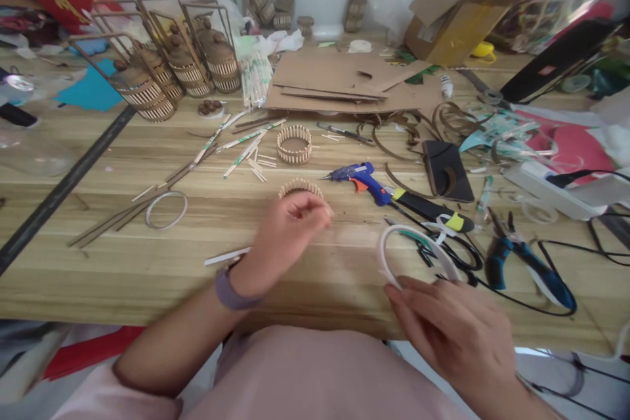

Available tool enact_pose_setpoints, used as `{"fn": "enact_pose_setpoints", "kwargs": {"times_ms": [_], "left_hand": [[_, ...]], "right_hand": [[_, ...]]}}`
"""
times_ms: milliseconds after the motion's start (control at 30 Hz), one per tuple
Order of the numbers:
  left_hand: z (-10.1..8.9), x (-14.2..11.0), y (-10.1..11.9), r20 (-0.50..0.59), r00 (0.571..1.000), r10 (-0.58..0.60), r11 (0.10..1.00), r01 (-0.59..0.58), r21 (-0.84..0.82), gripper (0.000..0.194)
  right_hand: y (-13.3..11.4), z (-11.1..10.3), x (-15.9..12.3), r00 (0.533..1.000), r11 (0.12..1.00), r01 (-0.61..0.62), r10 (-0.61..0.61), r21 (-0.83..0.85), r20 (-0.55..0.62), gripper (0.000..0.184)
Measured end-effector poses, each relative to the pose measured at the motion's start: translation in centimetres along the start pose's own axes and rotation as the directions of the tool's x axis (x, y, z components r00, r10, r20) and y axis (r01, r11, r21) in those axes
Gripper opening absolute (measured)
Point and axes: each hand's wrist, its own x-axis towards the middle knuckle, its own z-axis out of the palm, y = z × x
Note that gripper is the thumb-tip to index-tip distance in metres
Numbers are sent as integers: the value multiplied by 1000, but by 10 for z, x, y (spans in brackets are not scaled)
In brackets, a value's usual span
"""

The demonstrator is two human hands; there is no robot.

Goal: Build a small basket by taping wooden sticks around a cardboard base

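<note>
My right hand point(453, 325) is closed on a narrow white tape roll point(385, 251), its thumb and fingers at the near edge, the roll standing tilted just above the table. Left of it, my left hand point(288, 233) hovers over the table with thumb and fingertips pinched together. Whatever may be between those fingertips is too small to tell. Behind the left hand a ring of short wooden sticks point(298, 186) is partly hidden. Farther back stands a second stick ring point(294, 156), fully visible. A blue glue gun point(361, 178) lies to the right of these rings.
Pliers point(526, 259), a black cable and a dark phone point(447, 170) lie at right. Small stick lanterns point(191, 72) stand at back left. Cardboard sheets point(339, 75) cover the back middle. Cut sticks point(258, 164) and a thin white ring point(167, 210) lie at left.
</note>
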Motion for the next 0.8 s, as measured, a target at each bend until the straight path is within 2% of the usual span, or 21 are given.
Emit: {"fn": "enact_pose_setpoints", "kwargs": {"times_ms": [33, 67, 167, 267, 333, 400, 533, 633, 800], "left_hand": [[-5, 2, 0, -42, 999, 1, 1000, -1, -7, 16], [-9, 3, 0, -35, 999, 8, 1000, -7, 11, 18], [-13, 2, 0, 114, 993, 12, 998, -18, 55, 19], [-7, -4, 0, 210, 978, 10, 998, -22, 57, 21], [-2, -9, 0, 233, 972, 25, 995, -47, 88, 24], [2, -14, 0, 245, 966, 78, 985, -112, 128, 29], [8, -21, -1, 244, 939, 242, 926, -299, 230, 33], [9, -24, -2, 261, 922, 287, 889, -358, 284, 34], [-3, -29, -2, 304, 924, 231, 872, -335, 357, 39]], "right_hand": [[3, 5, -3, 999, 1000, 17, -18, -10, -27, 15], [7, 11, -5, 999, 999, 29, -30, -30, -45, 16], [19, 32, -6, 999, 997, 37, -36, -71, 11, 8], [23, 44, -1, 998, 999, -16, 14, 30, 60, 29], [21, 41, 6, 996, 982, -88, 83, 169, 32, 32], [15, 34, 14, 979, 922, -196, 202, 335, 18, 28], [-3, 26, 32, 909, 704, -396, 390, 590, 146, 24], [-11, 26, 39, 876, 622, -448, 450, 642, 175, 22], [-2, 22, 31, 820, 630, -449, 572, 634, 12, 16]]}}
